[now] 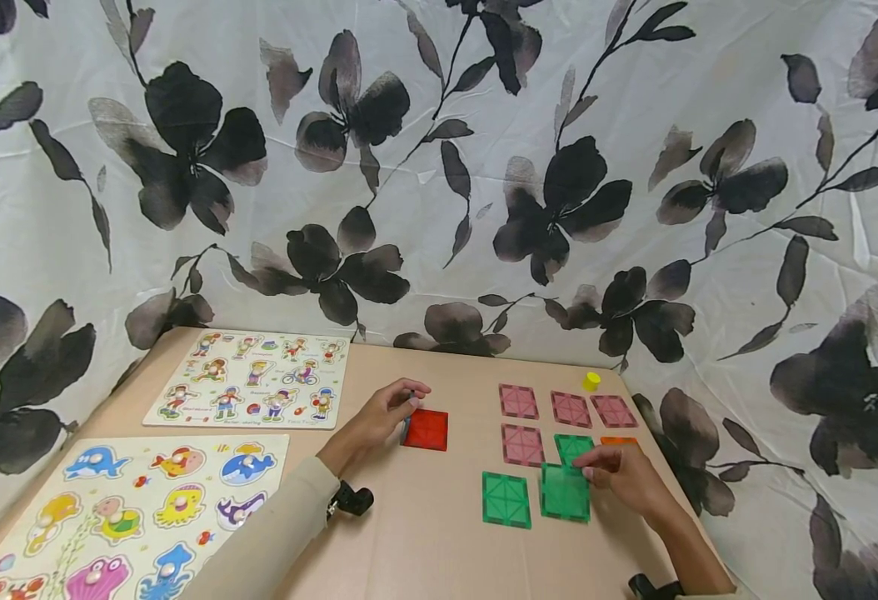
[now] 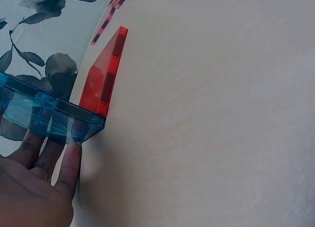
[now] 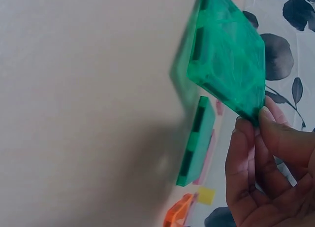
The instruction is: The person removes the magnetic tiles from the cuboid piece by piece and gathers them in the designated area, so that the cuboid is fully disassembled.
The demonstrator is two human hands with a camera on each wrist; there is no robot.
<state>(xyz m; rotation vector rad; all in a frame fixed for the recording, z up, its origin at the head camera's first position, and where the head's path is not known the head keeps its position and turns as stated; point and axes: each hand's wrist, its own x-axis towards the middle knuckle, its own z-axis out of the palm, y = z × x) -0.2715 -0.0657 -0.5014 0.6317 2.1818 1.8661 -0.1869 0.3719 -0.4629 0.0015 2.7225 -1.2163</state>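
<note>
My left hand holds a translucent blue magnetic tile on its edge. In the left wrist view the fingertips press its near face, while the thumb is hidden. The blue tile meets the side of a red tile that lies flat on the table. My right hand pinches one corner of a green tile between thumb and fingers, tilted and raised off the table. A second green tile lies to its left, and a third green tile just behind it.
Several pink tiles lie in rows at the back right, with an orange tile partly behind the right hand. A yellow piece stands near the far edge. Two picture puzzle boards, sea animals and children, cover the left side.
</note>
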